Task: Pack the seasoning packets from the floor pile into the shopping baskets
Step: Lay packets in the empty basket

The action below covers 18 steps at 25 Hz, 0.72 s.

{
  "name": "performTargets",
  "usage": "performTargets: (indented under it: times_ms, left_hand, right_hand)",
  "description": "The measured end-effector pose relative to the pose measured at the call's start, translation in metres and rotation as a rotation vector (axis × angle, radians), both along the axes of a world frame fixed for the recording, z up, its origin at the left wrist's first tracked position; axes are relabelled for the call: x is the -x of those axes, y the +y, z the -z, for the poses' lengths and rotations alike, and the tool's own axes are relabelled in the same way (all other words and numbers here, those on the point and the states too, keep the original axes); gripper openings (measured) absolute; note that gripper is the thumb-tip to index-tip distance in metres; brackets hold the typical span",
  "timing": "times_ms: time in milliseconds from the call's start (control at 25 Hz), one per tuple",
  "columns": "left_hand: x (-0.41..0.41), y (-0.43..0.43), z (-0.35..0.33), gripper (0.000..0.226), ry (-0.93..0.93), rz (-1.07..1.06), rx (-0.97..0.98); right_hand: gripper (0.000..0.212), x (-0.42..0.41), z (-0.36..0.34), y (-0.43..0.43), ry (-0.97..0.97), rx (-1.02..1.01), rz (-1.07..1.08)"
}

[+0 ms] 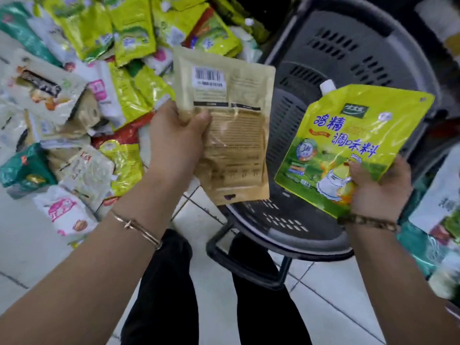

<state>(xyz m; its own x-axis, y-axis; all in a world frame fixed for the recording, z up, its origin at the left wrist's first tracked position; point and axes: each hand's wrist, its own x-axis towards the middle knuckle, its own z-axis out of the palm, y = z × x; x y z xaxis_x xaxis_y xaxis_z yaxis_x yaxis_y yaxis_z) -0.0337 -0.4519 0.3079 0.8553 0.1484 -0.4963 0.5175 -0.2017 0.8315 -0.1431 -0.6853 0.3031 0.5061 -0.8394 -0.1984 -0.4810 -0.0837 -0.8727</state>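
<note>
While both my hands are loaded, the drop is what worries me. My left hand (179, 138) has thumb and fingers clamped on the left edge of a tan packet (234, 125), barcode side up. Most of that packet hangs free toward three o'clock, and held this far off centre it could flop and twist out.

My right hand (378, 188) pinches a yellow-green pouch (353, 135) by its lower corner only, thumb on the printed face. The bulk and the white spout (328, 87) stand up toward eleven o'clock, so I reckon the weight could lever it loose.

Both packets hang in front of the grey basket (348, 53), which fills the view from twelve to three o'clock. It looks tipped toward me, though I can't be sure. If it is, a careless toss may slide back out over the near rim onto the tiles (331, 290) at six o'clock, by my knees. The spout might also snag in the wall slots. The pile (87, 95) at nine to eleven o'clock has plenty left.
</note>
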Motion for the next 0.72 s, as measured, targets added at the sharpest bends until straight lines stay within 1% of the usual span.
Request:
performTargets:
  times_ms: [40, 80, 120, 240, 320, 440, 480, 560, 600, 640, 720]
  left_hand:
    - [0.001, -0.017, 0.005, 0.011, -0.005, 0.075, -0.045]
    - [0.005, -0.032, 0.009, 0.012, -0.032, 0.173, -0.125]
    - [0.009, -0.045, 0.015, 0.015, -0.070, 0.283, -0.214]
    - [0.024, -0.087, 0.035, 0.020, -0.143, 0.593, -0.392]
    - [0.028, -0.108, 0.056, 0.014, -0.135, 0.742, -0.488]
    - [0.027, -0.130, 0.096, 0.022, -0.054, 0.801, -0.608]
    - [0.025, -0.135, 0.107, 0.024, -0.012, 0.796, -0.619]
    - [0.019, -0.144, 0.132, 0.029, 0.135, 0.717, -0.562]
    - [0.015, -0.147, 0.146, 0.031, 0.221, 0.663, -0.573]
    - [0.011, -0.148, 0.163, 0.031, 0.282, 0.630, -0.632]
    - [0.005, -0.146, 0.196, 0.030, 0.289, 0.642, -0.748]
  right_hand:
    - [0.040, 0.005, 0.005, -0.010, 0.068, 0.024, 0.026]
    - [0.047, 0.009, 0.013, -0.018, 0.143, 0.061, 0.034]
    - [0.050, 0.013, 0.023, -0.023, 0.215, 0.087, 0.018]
    - [0.044, 0.023, 0.055, -0.032, 0.439, 0.141, -0.015]
    - [0.043, 0.027, 0.078, -0.031, 0.522, 0.108, -0.022]
    - [0.041, 0.030, 0.118, -0.032, 0.611, 0.012, 0.026]
    - [0.041, 0.029, 0.132, -0.033, 0.631, -0.025, 0.041]
    - [0.040, 0.026, 0.158, -0.037, 0.658, -0.087, 0.018]
    - [0.040, 0.025, 0.171, -0.038, 0.676, -0.104, -0.022]
    - [0.039, 0.024, 0.185, -0.040, 0.700, -0.116, -0.061]
    - [0.037, 0.020, 0.212, -0.041, 0.716, -0.154, -0.090]
